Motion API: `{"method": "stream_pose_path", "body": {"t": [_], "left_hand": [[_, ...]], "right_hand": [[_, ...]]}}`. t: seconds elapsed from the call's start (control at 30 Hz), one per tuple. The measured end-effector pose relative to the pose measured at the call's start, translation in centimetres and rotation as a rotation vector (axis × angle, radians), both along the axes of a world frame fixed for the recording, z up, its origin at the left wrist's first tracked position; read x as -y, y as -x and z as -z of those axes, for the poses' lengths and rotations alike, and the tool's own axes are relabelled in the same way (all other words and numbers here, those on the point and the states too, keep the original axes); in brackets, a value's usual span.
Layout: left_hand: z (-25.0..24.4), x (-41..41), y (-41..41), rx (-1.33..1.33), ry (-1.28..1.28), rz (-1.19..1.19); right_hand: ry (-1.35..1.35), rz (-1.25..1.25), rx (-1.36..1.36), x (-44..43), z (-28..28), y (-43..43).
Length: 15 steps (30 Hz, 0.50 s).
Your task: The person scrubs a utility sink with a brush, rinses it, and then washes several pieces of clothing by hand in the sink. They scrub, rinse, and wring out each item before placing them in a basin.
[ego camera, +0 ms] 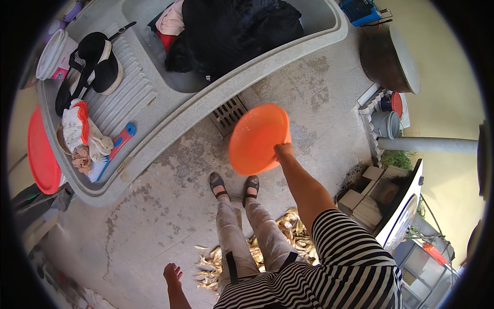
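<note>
My right hand (pixel 284 151) grips the rim of an orange plastic basin (pixel 256 139), which is tilted in the air in front of my feet. No contents show inside it. Low on the left, my left hand (pixel 173 273) hangs away from everything, its fingers loosely curled and holding nothing. Ahead stands a grey laundry sink (pixel 231 83) with a ribbed washboard side (pixel 123 87). Dark wet clothes (pixel 235 34) fill its basin, along with a pink cloth (pixel 171 20) and a red cloth (pixel 166 40).
Black sandals (pixel 101 63), a white tub (pixel 56 58), work gloves (pixel 77 125) and a scrubbing brush (pixel 112 152) lie on the sink's left side. A floor drain grate (pixel 227 115) lies beneath its edge. Dried corn husks (pixel 297 231) spread behind my legs. A large metal pot (pixel 386 61) stands right.
</note>
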State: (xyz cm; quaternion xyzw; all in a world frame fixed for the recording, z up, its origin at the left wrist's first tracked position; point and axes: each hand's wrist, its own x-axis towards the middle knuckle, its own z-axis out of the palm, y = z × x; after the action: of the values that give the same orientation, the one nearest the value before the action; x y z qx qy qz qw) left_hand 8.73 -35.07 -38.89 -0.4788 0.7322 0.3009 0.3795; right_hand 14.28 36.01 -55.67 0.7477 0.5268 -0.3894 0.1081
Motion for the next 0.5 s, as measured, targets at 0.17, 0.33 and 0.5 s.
{"method": "stream_pose_path", "body": {"t": [0.17, 0.33, 0.5], "left_hand": [[2.0, -5.5, -5.6, 0.049, -0.246, -0.122], [3.7, -10.4, -5.9, -0.004, -0.354, -0.095], [4.3, -11.8, -4.8, -0.024, -0.363, -0.028]], "right_hand": [[-0.249, -0.204, 0.052, -6.6, 0.1, 4.5], [-0.332, -0.32, 0.086, -10.7, 0.7, 2.9], [-0.326, -0.386, 0.169, -11.8, -0.8, 1.6]]}}
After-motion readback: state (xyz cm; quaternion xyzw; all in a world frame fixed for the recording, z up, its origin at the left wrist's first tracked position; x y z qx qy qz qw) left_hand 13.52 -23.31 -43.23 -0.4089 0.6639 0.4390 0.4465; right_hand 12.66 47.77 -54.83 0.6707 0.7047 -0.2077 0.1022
